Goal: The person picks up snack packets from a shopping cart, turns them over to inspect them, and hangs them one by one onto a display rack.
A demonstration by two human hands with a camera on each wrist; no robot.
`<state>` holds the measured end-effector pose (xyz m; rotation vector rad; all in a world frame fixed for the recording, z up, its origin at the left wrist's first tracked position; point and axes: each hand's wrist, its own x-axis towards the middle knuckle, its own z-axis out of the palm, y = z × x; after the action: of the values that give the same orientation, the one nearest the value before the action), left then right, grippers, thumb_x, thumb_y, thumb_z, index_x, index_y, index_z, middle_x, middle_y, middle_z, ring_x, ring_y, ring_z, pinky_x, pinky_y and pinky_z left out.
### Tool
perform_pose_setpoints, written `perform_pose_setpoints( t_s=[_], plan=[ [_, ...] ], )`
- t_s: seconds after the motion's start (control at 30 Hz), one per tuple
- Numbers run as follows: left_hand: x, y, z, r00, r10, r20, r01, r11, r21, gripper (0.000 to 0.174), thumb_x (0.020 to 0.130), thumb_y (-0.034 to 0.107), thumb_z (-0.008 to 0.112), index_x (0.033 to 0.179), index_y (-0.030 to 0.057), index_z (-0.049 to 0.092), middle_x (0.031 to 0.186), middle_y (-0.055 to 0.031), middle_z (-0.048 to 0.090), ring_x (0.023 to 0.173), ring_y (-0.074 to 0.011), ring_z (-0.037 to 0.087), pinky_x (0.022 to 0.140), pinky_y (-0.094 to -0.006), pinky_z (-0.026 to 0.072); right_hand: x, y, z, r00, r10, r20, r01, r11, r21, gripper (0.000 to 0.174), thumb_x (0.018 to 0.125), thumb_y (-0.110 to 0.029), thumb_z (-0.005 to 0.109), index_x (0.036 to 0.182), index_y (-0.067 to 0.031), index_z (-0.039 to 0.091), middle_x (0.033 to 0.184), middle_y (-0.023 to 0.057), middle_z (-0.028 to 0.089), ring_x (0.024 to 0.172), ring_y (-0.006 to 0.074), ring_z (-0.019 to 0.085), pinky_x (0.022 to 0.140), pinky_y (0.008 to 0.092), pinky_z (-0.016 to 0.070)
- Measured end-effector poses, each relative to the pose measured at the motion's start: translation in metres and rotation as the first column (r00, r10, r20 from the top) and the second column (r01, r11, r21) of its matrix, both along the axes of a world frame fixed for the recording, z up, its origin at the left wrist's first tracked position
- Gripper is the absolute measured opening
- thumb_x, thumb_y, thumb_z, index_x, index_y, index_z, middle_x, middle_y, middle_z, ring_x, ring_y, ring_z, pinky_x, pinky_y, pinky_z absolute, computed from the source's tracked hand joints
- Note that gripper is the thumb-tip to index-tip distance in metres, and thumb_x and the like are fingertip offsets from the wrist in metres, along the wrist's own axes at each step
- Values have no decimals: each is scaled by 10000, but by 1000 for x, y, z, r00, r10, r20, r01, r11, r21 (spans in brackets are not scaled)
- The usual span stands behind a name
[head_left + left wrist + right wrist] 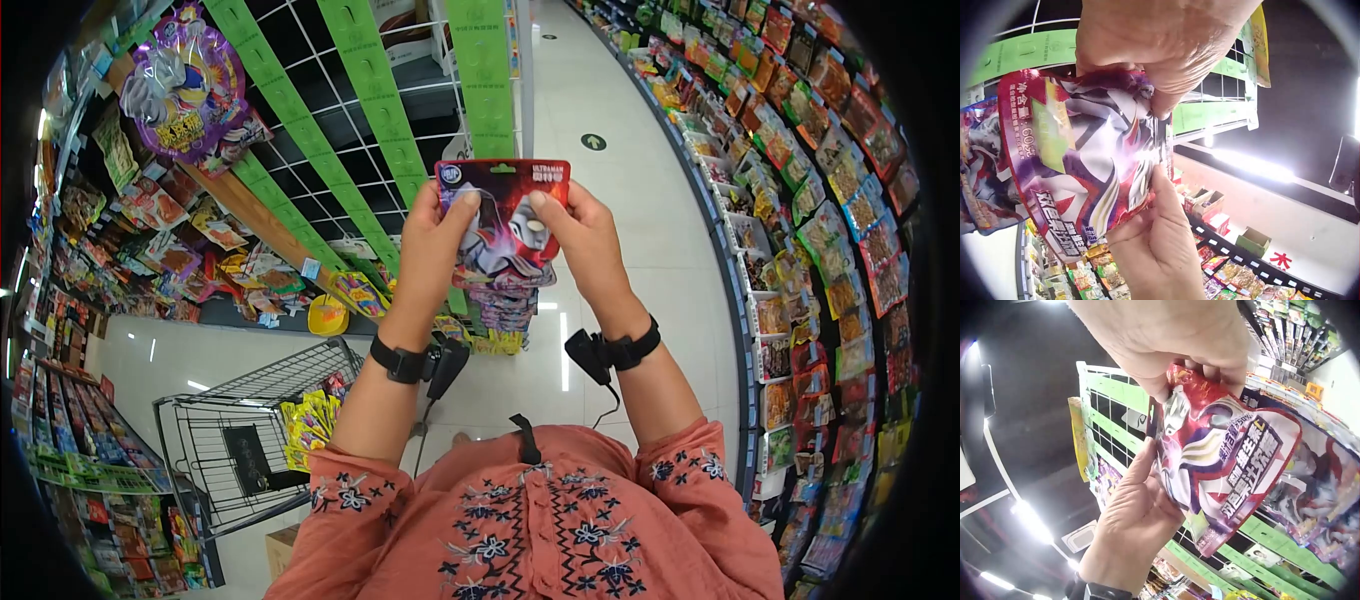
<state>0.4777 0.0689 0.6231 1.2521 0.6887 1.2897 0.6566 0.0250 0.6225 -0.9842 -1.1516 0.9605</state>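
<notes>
Both hands hold a red and purple bag of Ultraman gummy candy (503, 225) upright in front of the body, its printed front facing the head camera. My left hand (434, 240) grips the left edge with the thumb across the front. On the opposite edge my right hand (589, 243) pinches the same way. In the left wrist view the bag (1094, 150) bulges and carries Chinese lettering. Just under it in the head view hang several similar bags (505, 310), also showing behind it in the right wrist view.
A wire shopping cart (240, 400) with yellow packets (312, 425) stands at the left. Behind the bag rises a white grid rack with green strips (380, 110). A purple character bag (185, 90) hangs upper left. Snack shelves (800, 230) line the right of the aisle.
</notes>
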Motion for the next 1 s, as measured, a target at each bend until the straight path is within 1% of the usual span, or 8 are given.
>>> perform_pose_setpoints(
  t_s=[0.13, 0.17, 0.27, 0.37, 0.6, 0.7, 0.87, 1.0],
  plan=[
    [6, 18, 9, 996, 87, -22, -85, 993, 75, 215, 965, 209, 672, 1095, 49, 612, 953, 22, 644, 806, -32, 558, 724, -205, 472, -1, 13, 11, 1000, -4, 0, 4, 999, 35, 277, 984, -218, 631, 1150, 0, 674, 947, 10, 687, 807, 48, 598, 725, 205, 496],
    [7, 22, 10, 993, 111, -35, -108, 991, 82, 184, 956, 204, 683, 1046, 56, 622, 909, 35, 629, 781, -23, 528, 694, -199, 450, -1, 18, 10, 1000, -11, -1, 11, 999, 41, 277, 984, -217, 631, 1150, 1, 673, 950, 12, 688, 807, 49, 600, 724, 203, 498],
    [12, 33, 8, 987, 157, -18, -153, 979, 132, 173, 948, 202, 691, 1020, 59, 624, 881, 41, 618, 766, -24, 517, 681, -201, 441, -3, 27, 6, 999, -30, -34, 33, 996, 82, 275, 985, -215, 631, 1150, 1, 675, 951, 13, 689, 809, 49, 601, 717, 205, 497],
    [14, 42, 3, 979, 199, -53, -190, 972, 138, 171, 942, 194, 697, 1005, 53, 623, 861, 38, 616, 743, -28, 511, 662, -207, 434, -6, 33, 4, 997, -47, -53, 52, 994, 97, 271, 985, -212, 632, 1143, 2, 679, 943, 9, 691, 808, 46, 599, 709, 206, 492],
    [16, 57, -5, 979, 200, -47, -192, 973, 125, 212, 956, 237, 687, 982, 36, 627, 853, 26, 625, 735, -40, 519, 653, -222, 442, -4, 39, 4, 996, -93, 7, 93, 994, 50, 298, 998, -254, 614, 1094, 15, 698, 833, -30, 653, 733, 24, 538, 644, 205, 448],
    [18, 57, -4, 981, 192, -23, -189, 976, 107, 227, 963, 253, 683, 973, 33, 630, 870, 20, 632, 756, -42, 524, 670, -221, 444, -6, 45, 0, 992, -125, 6, 124, 989, 75, 310, 1002, -277, 605, 1066, 10, 706, 789, -41, 622, 701, 25, 505, 617, 219, 425],
    [18, 54, 1, 983, 182, -1, -181, 979, 98, 221, 970, 249, 676, 967, 32, 634, 890, 15, 641, 783, -44, 530, 699, -221, 447, -4, 49, -2, 982, -174, 70, 166, 980, 108, 298, 991, -281, 616, 1024, 0, 712, 751, -34, 605, 684, 37, 493, 604, 237, 414],
    [18, 59, -4, 974, 221, -49, -212, 966, 149, 238, 957, 259, 694, 959, 28, 635, 881, 11, 644, 779, -52, 533, 696, -231, 450, -4, 51, -3, 976, -198, 92, 189, 977, 100, 299, 984, -285, 623, 1010, -2, 715, 730, -34, 597, 673, 41, 487, 595, 243, 409]
  ],
)
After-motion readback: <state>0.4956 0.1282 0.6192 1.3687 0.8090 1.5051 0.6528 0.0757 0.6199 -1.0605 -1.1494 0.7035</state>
